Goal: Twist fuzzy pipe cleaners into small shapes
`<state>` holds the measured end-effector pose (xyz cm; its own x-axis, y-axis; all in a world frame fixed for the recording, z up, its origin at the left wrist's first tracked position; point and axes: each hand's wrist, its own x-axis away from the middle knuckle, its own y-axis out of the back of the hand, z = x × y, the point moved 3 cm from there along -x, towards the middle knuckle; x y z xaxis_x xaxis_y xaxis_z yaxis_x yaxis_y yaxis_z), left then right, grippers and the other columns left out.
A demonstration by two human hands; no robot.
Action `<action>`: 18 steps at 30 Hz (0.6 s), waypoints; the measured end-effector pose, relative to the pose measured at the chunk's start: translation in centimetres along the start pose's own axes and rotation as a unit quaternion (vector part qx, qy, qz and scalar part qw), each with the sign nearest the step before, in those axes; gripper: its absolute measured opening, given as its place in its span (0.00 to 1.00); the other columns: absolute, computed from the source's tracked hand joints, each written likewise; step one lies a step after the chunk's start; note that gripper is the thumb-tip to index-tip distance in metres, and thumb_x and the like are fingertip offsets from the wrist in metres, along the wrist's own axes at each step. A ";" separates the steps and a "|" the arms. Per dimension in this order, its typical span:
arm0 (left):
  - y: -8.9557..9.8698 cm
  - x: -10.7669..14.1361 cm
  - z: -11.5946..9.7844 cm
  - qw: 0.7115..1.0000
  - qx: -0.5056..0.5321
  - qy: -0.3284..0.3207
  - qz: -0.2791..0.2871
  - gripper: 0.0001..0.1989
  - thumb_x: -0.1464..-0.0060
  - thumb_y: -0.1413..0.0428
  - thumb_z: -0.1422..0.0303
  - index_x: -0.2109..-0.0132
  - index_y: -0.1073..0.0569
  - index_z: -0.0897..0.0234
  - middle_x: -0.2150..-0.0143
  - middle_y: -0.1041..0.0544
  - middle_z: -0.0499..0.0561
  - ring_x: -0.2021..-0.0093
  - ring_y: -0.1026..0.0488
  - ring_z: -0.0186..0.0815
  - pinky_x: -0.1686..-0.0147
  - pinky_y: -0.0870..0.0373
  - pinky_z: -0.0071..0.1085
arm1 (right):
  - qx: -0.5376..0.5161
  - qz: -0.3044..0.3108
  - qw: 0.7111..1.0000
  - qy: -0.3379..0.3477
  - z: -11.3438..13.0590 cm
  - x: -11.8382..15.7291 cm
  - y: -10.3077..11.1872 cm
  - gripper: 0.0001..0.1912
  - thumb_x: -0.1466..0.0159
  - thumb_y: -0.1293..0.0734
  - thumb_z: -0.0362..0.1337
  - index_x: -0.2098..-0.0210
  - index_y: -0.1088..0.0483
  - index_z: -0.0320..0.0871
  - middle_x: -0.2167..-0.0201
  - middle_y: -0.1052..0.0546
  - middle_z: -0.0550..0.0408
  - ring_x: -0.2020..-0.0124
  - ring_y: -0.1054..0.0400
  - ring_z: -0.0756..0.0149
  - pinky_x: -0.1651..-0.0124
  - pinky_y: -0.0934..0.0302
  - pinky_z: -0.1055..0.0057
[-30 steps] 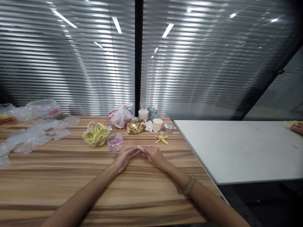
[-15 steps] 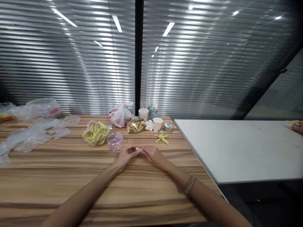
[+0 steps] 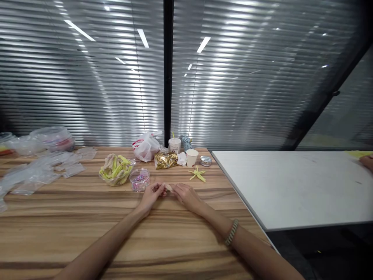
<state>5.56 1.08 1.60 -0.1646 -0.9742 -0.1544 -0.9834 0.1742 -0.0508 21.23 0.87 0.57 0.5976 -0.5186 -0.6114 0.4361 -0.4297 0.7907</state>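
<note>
**A small pale piece held between our hands**

The small pale piece (image 3: 168,188) is cream to pinkish, with a soft, fuzzy look, though it is too small to make out its exact form. It sits just above the wooden table (image 3: 58,237), held in a narrow pinch. Our left hand (image 3: 152,195) is bunched around one end and our right hand (image 3: 186,196) closes on the other, with a braided bracelet (image 3: 231,232) on that wrist. Just beyond the left hand is a small clear tub of pink and blue bits (image 3: 140,180), and beside it is a glass bowl of yellow and beige pipe cleaners (image 3: 115,171). A yellow pipe-cleaner star (image 3: 197,174) lies ahead of our right hand. Farther off, a co-worker's hand (image 3: 367,162) rests at a white table (image 3: 291,186).
</note>
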 end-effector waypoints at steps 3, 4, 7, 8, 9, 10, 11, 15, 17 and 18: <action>-0.1 0.2 -0.3 1.000 0.019 0.012 0.015 0.18 0.60 0.39 0.59 0.65 0.27 0.68 0.73 0.27 0.50 0.73 0.33 0.31 0.71 0.37 0.26 | -0.006 -0.005 1.000 -0.002 0.0 0.0 0.1 0.15 0.37 0.44 0.32 0.51 0.37 0.40 0.64 0.28 0.49 0.62 0.34 0.70 0.60 0.38 0.74; -0.2 0.2 -0.3 0.999 0.022 0.015 0.021 0.19 0.62 0.38 0.60 0.63 0.28 0.68 0.72 0.26 0.50 0.72 0.32 0.31 0.70 0.36 0.26 | -0.009 -0.005 1.000 -0.003 0.0 0.0 0.2 0.15 0.37 0.44 0.32 0.51 0.37 0.40 0.63 0.28 0.50 0.62 0.33 0.70 0.60 0.39 0.74; -0.2 0.3 -0.4 1.000 0.017 0.012 0.019 0.19 0.64 0.37 0.62 0.63 0.28 0.68 0.71 0.27 0.50 0.71 0.32 0.31 0.68 0.36 0.26 | -0.020 0.000 1.000 -0.001 0.1 0.0 0.3 0.13 0.36 0.45 0.34 0.54 0.36 0.41 0.65 0.28 0.51 0.64 0.33 0.72 0.61 0.39 0.76; -0.2 0.3 -0.3 1.000 0.013 0.005 0.015 0.18 0.63 0.37 0.61 0.64 0.28 0.68 0.72 0.27 0.49 0.72 0.32 0.31 0.68 0.36 0.26 | -0.023 0.003 1.000 0.001 0.1 0.0 0.3 0.13 0.36 0.45 0.35 0.55 0.35 0.41 0.66 0.28 0.51 0.65 0.33 0.72 0.62 0.39 0.76; -0.1 0.3 -0.3 1.000 0.010 -0.003 0.009 0.18 0.62 0.38 0.60 0.66 0.28 0.68 0.73 0.28 0.49 0.72 0.33 0.31 0.69 0.36 0.26 | -0.026 0.006 1.000 0.003 0.2 0.0 0.3 0.13 0.36 0.45 0.36 0.55 0.35 0.40 0.66 0.27 0.51 0.65 0.33 0.72 0.62 0.39 0.76; -0.1 0.2 -0.3 1.000 0.008 -0.013 0.002 0.17 0.61 0.38 0.59 0.67 0.29 0.68 0.74 0.28 0.48 0.72 0.33 0.31 0.69 0.36 0.26 | -0.028 0.009 1.000 0.004 0.2 0.0 0.3 0.14 0.35 0.46 0.36 0.54 0.35 0.40 0.66 0.27 0.51 0.65 0.33 0.72 0.62 0.39 0.77; 0.0 0.1 -0.3 1.000 0.006 -0.025 -0.007 0.17 0.61 0.39 0.58 0.68 0.29 0.68 0.74 0.29 0.48 0.72 0.33 0.31 0.69 0.36 0.26 | -0.029 0.012 1.000 0.002 0.2 0.0 0.3 0.14 0.35 0.46 0.37 0.53 0.36 0.40 0.65 0.28 0.51 0.64 0.33 0.72 0.61 0.40 0.76; 0.9 -0.5 -0.9 0.995 0.002 -0.077 -0.064 0.20 0.60 0.41 0.55 0.66 0.31 0.67 0.69 0.29 0.50 0.69 0.31 0.33 0.68 0.33 0.28 | -0.036 0.023 0.999 -0.007 0.2 0.0 0.4 0.16 0.35 0.45 0.39 0.51 0.37 0.40 0.64 0.27 0.50 0.63 0.33 0.71 0.61 0.39 0.76; 2.1 -0.8 -1.6 0.989 -0.018 -0.115 -0.096 0.20 0.56 0.43 0.55 0.61 0.32 0.66 0.66 0.28 0.51 0.67 0.31 0.34 0.67 0.33 0.29 | -0.033 0.025 0.999 -0.010 0.2 0.0 0.5 0.17 0.35 0.46 0.40 0.50 0.38 0.41 0.62 0.27 0.51 0.62 0.33 0.70 0.60 0.38 0.75; 2.9 -0.9 -2.2 0.983 -0.037 -0.140 -0.117 0.19 0.53 0.45 0.56 0.59 0.32 0.65 0.64 0.28 0.52 0.67 0.31 0.34 0.66 0.33 0.29 | -0.030 0.025 0.999 -0.010 0.2 0.0 0.5 0.17 0.35 0.46 0.40 0.50 0.38 0.41 0.62 0.27 0.51 0.61 0.33 0.70 0.60 0.38 0.74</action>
<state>2.73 2.12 3.80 0.0842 -0.9072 -0.4121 -0.9964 -0.0714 -0.0463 21.30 0.48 0.91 0.6068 -0.5533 -0.5707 0.4451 -0.3583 0.8206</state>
